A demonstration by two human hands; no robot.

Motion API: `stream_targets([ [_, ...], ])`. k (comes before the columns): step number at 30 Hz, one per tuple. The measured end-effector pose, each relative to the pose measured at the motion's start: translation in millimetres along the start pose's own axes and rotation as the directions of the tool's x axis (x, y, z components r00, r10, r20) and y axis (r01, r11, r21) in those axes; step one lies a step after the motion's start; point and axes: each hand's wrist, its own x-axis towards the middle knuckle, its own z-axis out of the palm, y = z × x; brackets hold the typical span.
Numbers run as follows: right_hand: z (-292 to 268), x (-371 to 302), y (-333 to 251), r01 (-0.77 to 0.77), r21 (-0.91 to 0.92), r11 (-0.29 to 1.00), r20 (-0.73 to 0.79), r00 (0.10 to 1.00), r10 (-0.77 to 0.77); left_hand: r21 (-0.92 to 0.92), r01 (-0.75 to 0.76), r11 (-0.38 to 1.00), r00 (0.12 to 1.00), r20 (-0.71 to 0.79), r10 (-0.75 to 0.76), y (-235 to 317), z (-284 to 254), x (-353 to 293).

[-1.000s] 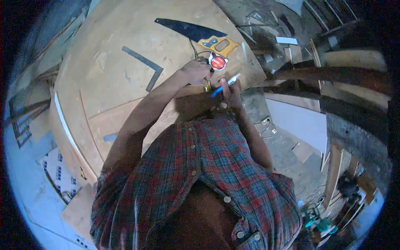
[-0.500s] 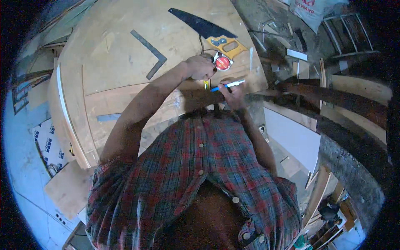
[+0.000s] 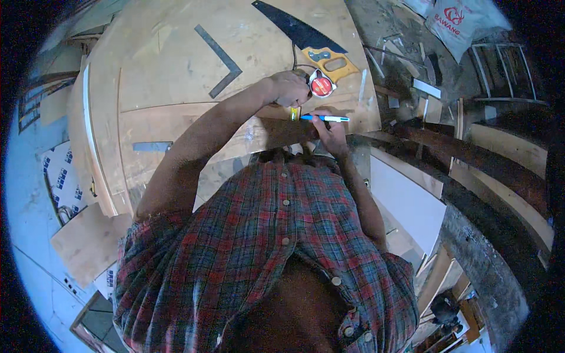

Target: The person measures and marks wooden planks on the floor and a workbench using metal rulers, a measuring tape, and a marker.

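My left hand point(image 3: 291, 88) is closed around a tape measure point(image 3: 321, 86) with a red round face. A short yellow length of its blade point(image 3: 295, 113) runs down toward me over a wooden board point(image 3: 235, 132) at the table's near edge. In my right hand point(image 3: 331, 134) a blue-and-white pen point(image 3: 326, 118) is pinched, lying nearly level, its blue end close beside the yellow blade. Whether the tip touches the board I cannot tell. Just beyond the tape measure rests a handsaw point(image 3: 329, 62) with a yellow handle and dark blade.
A dark metal square point(image 3: 226, 67) lies on the plywood table point(image 3: 170, 53), left of the saw. Nearer me on the left is a flat grey metal piece point(image 3: 152, 146). Scraps and a white sack point(image 3: 462, 26) are on the floor at right, beside a white panel point(image 3: 403, 191).
The pen has swung from a slant to nearly level, and its blue end now sits against the yellow blade. My view has shifted slightly; the left hand keeps its hold on the tape measure.
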Motion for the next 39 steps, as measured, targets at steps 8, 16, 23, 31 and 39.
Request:
stream_targets([
  [8,-5,-1,-5,-0.141,0.017,0.99,0.052,0.989,0.14,-0.026,-0.01,1.0,1.0,0.013,0.01,3,-3,0],
  [16,-3,-1,2,-0.126,-0.044,0.991,0.036,0.991,0.128,0.014,-0.013,1.0,0.999,0.032,0.013,-3,9,7],
  [23,-4,-2,1,-0.073,-0.018,0.997,0.028,0.997,0.073,0.004,-0.03,1.0,0.999,0.015,0.03,-5,10,6],
  [31,-4,-2,-3,-0.133,-0.046,0.99,0.052,0.989,0.135,-0.047,0.031,0.998,0.999,0.029,-0.03,1,0,2],
  [39,-6,-1,3,-0.175,-0.018,0.984,0.11,0.978,0.176,-0.021,0.023,1.0,1.0,0.014,-0.022,3,0,1],
])
